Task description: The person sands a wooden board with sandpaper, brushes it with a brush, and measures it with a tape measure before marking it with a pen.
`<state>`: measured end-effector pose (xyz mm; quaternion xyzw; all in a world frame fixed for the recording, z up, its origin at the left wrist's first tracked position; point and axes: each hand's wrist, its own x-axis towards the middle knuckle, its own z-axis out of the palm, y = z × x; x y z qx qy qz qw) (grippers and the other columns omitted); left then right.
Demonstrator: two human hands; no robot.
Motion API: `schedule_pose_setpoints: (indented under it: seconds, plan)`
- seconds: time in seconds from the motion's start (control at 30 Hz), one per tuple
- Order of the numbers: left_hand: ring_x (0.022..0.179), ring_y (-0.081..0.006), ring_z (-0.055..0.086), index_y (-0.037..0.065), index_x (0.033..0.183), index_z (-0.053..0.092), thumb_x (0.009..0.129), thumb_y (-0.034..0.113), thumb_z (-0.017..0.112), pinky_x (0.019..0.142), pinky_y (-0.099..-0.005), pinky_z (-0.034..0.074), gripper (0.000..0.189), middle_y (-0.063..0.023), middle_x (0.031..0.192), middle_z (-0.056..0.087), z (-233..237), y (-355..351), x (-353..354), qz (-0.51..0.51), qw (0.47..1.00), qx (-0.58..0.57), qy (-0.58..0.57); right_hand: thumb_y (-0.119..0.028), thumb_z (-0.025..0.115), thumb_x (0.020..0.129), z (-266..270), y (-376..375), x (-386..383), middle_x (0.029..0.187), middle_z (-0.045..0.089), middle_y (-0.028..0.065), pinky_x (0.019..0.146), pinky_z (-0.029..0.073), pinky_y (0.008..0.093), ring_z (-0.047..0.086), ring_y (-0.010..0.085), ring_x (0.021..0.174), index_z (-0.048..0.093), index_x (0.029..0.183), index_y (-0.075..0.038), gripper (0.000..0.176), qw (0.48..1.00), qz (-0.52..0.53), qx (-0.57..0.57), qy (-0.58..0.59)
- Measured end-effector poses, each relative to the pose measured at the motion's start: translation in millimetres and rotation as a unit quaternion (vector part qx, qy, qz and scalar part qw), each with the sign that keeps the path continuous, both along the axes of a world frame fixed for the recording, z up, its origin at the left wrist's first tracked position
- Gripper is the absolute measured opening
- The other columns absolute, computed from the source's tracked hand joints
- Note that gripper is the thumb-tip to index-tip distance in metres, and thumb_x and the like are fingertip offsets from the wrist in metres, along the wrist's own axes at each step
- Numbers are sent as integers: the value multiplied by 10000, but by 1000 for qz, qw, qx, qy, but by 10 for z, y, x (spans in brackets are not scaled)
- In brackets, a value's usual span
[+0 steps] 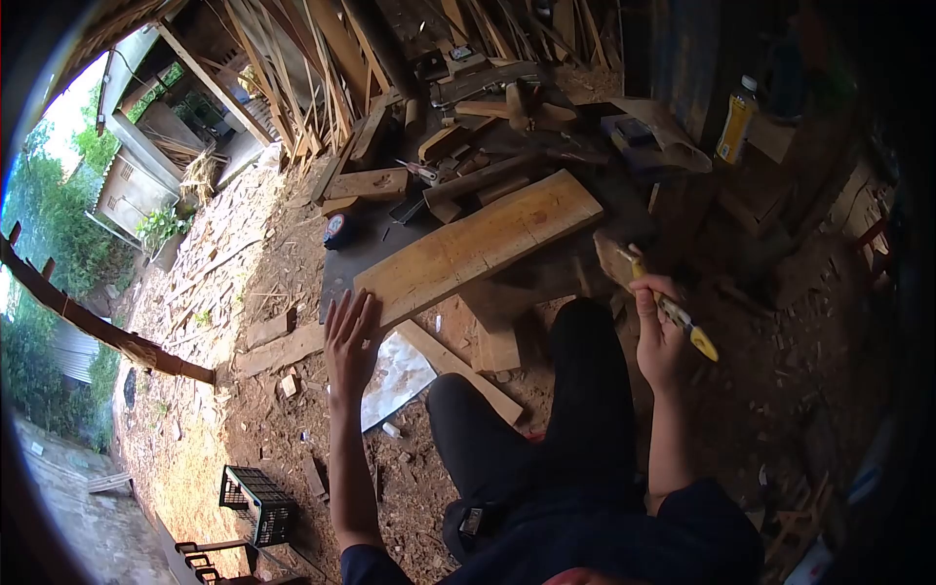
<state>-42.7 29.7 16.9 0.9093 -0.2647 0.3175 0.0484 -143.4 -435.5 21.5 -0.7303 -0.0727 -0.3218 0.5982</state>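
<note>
A long wooden board [478, 246] lies at a slant across the dark workbench top [343, 265] in front of my knees. My left hand [351, 336] rests its outstretched fingers on the board's near left end. To the right of the board, my right hand [661, 330] is closed around a slim yellow-and-grey hand tool [698, 336]; its exact kind I cannot tell. One yellow end points down to the right, and the other shows above my fingers. A blue round tape measure [335, 228] sits beyond the board's left part.
Wood blocks [369, 184], a wooden mallet-like piece [517, 105] and other tools crowd the bench's far side. A yellow-labelled bottle [736, 122] stands at the right. Wood strips [312, 68] lean at the back. A black crate [258, 502] sits on the chip-strewn ground, lower left.
</note>
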Motion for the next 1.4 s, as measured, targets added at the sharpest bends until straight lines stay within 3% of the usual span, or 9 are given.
schedule_pose_setpoints:
  seconds: [0.13,0.23,0.4,0.5,0.8,1.17,1.2,1.3,1.4]
  plan:
    - [1378,-359,696,31,1295,763,973,150,804,1237,-533,476,346,-116,1375,788,148,-165,-219,-40,998,-37,-32,-179,521,1209,-463,-143,-363,1523,660,176,1189,480,382,626,261,1427,645,1245,6,226,996,-67,51,-17]
    - [1261,-356,763,-8,1197,758,960,197,841,1138,-514,564,324,-152,1273,818,288,-375,-349,-114,980,-163,-20,-224,538,1211,-741,-339,-487,1218,669,56,1063,497,312,635,138,1147,644,1257,-5,247,986,-156,46,36]
    - [863,-263,769,-41,1105,719,1158,414,547,755,-380,582,490,-155,900,738,444,-630,-553,-14,951,-307,-42,-160,534,1204,-794,-457,-503,1290,676,95,1149,501,368,643,197,1294,635,1274,3,204,991,-114,67,29]
    - [856,-187,713,-21,1120,714,1170,482,501,755,-352,555,549,-111,943,733,550,-705,-497,6,920,-387,-58,-148,533,1202,-789,-411,-533,1401,676,137,1187,481,380,630,224,1365,633,1278,3,197,991,-105,69,38]
    - [756,-41,554,46,994,721,1187,494,545,690,-263,466,518,39,855,653,254,-258,31,41,697,-662,274,-182,516,1211,-867,-310,-484,1522,643,193,1247,437,395,593,264,1457,624,1290,5,230,991,-67,90,71]
    - [999,-217,723,-81,1538,551,1095,554,683,910,-355,556,786,-181,1086,770,170,-219,414,157,866,-410,238,-162,515,1209,-875,-330,-475,1406,667,143,1211,463,402,626,242,1380,622,1281,8,213,994,-65,80,49]
    - [1110,-390,779,-87,1634,419,1046,667,672,968,-436,581,989,-318,1179,777,60,-101,502,147,884,-372,241,-161,517,1208,-893,-338,-474,1407,665,142,1206,468,404,626,241,1379,622,1279,8,211,994,-65,77,49]
    - [1179,-518,746,-99,1662,355,1037,728,617,1003,-513,583,1069,-391,1219,753,487,-276,401,247,885,-199,340,-161,525,1205,-919,-358,-474,1388,670,138,1192,484,402,631,240,1369,624,1270,11,209,993,-71,73,53]
    - [1124,-462,778,-88,1709,273,1014,738,647,981,-475,596,1142,-336,1123,788,443,-192,473,248,896,-139,342,-156,533,1201,-895,-337,-459,1358,675,130,1178,498,399,640,235,1350,630,1264,14,205,992,-75,85,58]
